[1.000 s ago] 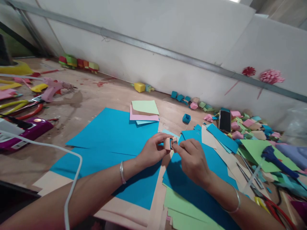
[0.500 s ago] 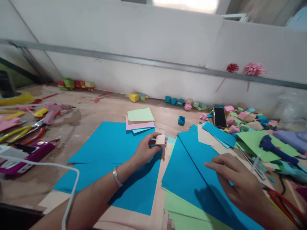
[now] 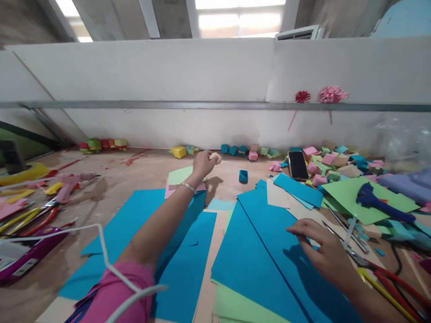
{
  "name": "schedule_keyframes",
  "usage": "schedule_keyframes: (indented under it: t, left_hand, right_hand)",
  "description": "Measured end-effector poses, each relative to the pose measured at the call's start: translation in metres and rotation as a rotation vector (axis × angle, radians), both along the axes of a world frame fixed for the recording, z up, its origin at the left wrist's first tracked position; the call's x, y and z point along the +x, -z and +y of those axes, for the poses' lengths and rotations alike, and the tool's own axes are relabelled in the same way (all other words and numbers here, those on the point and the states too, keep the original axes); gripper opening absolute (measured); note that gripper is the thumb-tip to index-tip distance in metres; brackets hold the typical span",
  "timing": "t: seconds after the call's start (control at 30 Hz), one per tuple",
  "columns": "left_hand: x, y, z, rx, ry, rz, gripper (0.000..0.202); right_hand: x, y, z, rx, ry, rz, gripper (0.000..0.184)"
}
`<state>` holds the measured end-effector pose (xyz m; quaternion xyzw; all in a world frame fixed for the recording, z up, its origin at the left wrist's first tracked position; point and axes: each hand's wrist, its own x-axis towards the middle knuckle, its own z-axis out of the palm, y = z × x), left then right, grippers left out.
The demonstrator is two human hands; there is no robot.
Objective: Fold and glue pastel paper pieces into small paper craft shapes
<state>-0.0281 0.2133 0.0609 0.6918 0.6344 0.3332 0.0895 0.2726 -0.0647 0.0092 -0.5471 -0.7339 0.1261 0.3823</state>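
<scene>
My left hand [image 3: 203, 165] is stretched out toward the back of the table. Its fingertips are closed on a small peach paper cube [image 3: 215, 157], partly hidden by the fingers and held above the tabletop. Under that forearm lie large blue paper sheets [image 3: 134, 215], with green and pink pieces at their far corner. My right hand [image 3: 325, 251] hovers over another stack of blue sheets [image 3: 249, 242], thumb and forefinger apart, nothing visible between them. A small open blue paper box [image 3: 243, 176] stands on the table, right of the peach cube.
Along the wall sit several small paper cubes [image 3: 234, 150] and a yellow box [image 3: 178, 151]. At right are a phone [image 3: 298, 165], a heap of folded pieces [image 3: 340, 161] and scissors [image 3: 357, 258]. A pink glue gun [image 3: 69, 186] lies left. A white cable [image 3: 103, 249] crosses my left arm.
My left hand has moved away from me, toward the wall, carrying the peach cube. The view has tilted up. My right hand has stayed over the blue sheets.
</scene>
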Motion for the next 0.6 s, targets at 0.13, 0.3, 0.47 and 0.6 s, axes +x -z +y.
schedule_keyframes:
  t: [0.13,0.3,0.47,0.6]
  left_hand:
    - [0.023,0.003,0.059,0.02,-0.07,0.073,0.031]
    - [0.044,0.029,0.107,-0.005,-0.106,0.119,0.034]
    - [0.056,0.058,0.134,-0.03,-0.069,0.122,0.034]
    - [0.053,0.075,0.143,-0.039,-0.028,0.116,0.035]
  right_hand:
    - [-0.008,0.0,-0.002,-0.013,-0.036,0.019,0.022]
    - [-0.008,0.002,0.0,0.038,-0.108,-0.037,0.022]
    - [0.002,0.006,0.002,0.047,-0.188,-0.104,0.026]
    - [0.004,0.008,0.004,0.053,-0.221,-0.111,0.027]
